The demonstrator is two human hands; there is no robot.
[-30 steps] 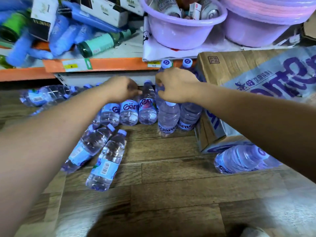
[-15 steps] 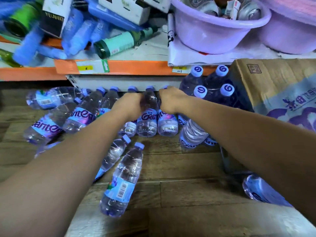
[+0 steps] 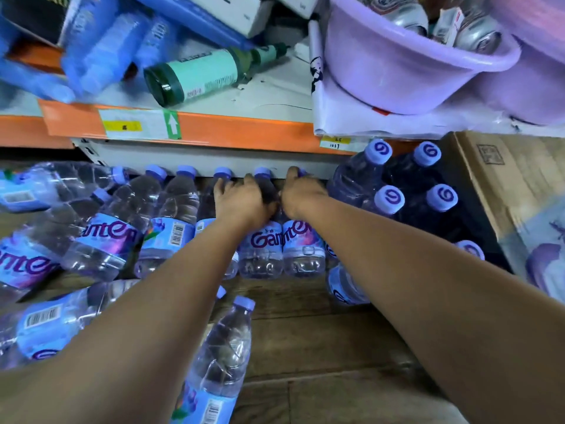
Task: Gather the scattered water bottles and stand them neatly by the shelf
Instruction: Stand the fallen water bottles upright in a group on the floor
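A: Two hands reach to the foot of the shelf (image 3: 244, 131). What have they got?

B: The left hand (image 3: 241, 203) is curled over the shoulder of the centre bottle (image 3: 262, 243), one fingertip beside its purple cap. The palm hides the grip itself. The right hand (image 3: 301, 195) is wrapped round the neck of the next bottle (image 3: 302, 240), and its fingers cover nearly all of that cap. The two hands are almost touching.

A: And the other bottles?

B: A row of bottles (image 3: 175, 237) runs leftward along the shelf's base, caps close under its edge. Those at the far left are smeared and cut by the frame, so I cannot tell whether they stand or lean. Right of the hands, a standing group (image 3: 389, 197) shows four caps plainly. A fifth cap peeps over the right forearm, and the bodies are lost in shadow.

A: Any lying down?

B: One lying bottle (image 3: 220, 362) is on the wooden floor (image 3: 321, 341) between the forearms, its base cropped by the bottom edge. A second lying bottle (image 3: 46, 325) is mostly covered by the left forearm.

A: What is around them?

B: A cardboard box (image 3: 495, 182) is cut off at the right. A lilac basin (image 3: 397, 75) on the shelf holds cans that are only partly in frame. A green bottle (image 3: 195, 75) lies on its side. The blue things at top left are too blurred to name.
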